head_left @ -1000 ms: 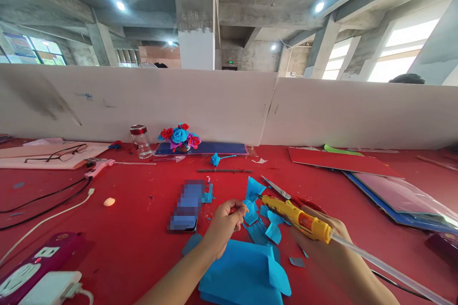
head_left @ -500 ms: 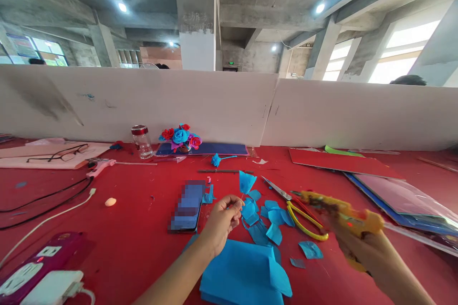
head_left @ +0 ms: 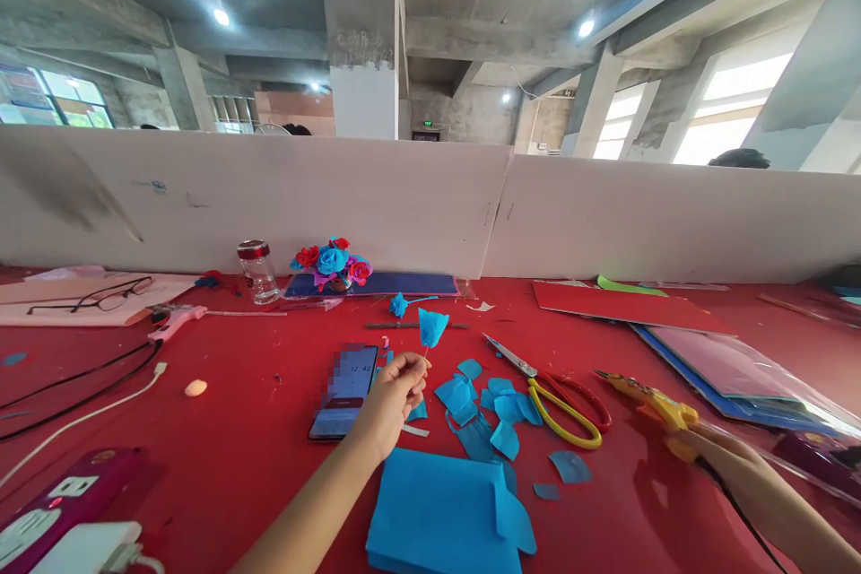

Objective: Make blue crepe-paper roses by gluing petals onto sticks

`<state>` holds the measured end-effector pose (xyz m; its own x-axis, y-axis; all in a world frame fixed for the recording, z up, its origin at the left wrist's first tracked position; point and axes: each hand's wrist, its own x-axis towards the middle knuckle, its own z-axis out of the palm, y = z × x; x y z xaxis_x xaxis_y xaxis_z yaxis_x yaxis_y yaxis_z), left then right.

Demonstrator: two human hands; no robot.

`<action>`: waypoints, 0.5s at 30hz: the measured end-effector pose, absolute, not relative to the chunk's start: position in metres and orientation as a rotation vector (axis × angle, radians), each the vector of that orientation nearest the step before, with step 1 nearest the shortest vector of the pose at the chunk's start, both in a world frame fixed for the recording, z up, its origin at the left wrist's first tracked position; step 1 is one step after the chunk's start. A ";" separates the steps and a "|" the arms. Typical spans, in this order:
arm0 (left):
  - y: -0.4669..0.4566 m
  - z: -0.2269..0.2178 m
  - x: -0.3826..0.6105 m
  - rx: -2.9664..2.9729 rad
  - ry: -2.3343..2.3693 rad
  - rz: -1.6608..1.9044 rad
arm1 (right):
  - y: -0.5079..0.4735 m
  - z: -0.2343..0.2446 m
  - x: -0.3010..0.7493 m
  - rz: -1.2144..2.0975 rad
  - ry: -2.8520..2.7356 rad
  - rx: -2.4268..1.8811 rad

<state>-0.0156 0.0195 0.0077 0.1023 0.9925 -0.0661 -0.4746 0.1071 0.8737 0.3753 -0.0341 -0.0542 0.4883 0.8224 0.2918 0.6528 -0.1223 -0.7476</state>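
My left hand (head_left: 396,395) is closed, pinching the thin stem of a blue paper flower (head_left: 432,327) whose petals stand upright above the fingers. At the right, my right hand (head_left: 733,466) grips the rear of a yellow hot glue gun (head_left: 649,399), its nozzle pointing left and its dark cord trailing down. Between the hands lie loose blue paper petals (head_left: 504,439) and scissors (head_left: 565,413) with one yellow and one red handle. A stack of blue paper (head_left: 437,511) sits in front, near my left forearm.
A phone (head_left: 343,395) lies left of my left hand. Behind are a finished blue flower (head_left: 399,304), a bouquet (head_left: 333,265) and a glass bottle (head_left: 258,273). At left are a pink glue gun (head_left: 178,323), cables and a power strip (head_left: 73,493). Sheets (head_left: 632,305) lie at right.
My right hand has moved right and down with the glue gun, away from the flower. My left hand has shifted slightly left and raised the flower. The view has turned a little right.
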 end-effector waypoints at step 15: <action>0.028 -0.001 -0.023 0.850 0.896 1.372 | -0.013 -0.003 0.172 0.087 -2.558 -1.345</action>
<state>-0.0226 0.0282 -0.0008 -0.0018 0.9995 -0.0319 -0.4306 0.0280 0.9021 0.1719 -0.0130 -0.0030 -0.5426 0.8178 0.1918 0.8029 0.5720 -0.1679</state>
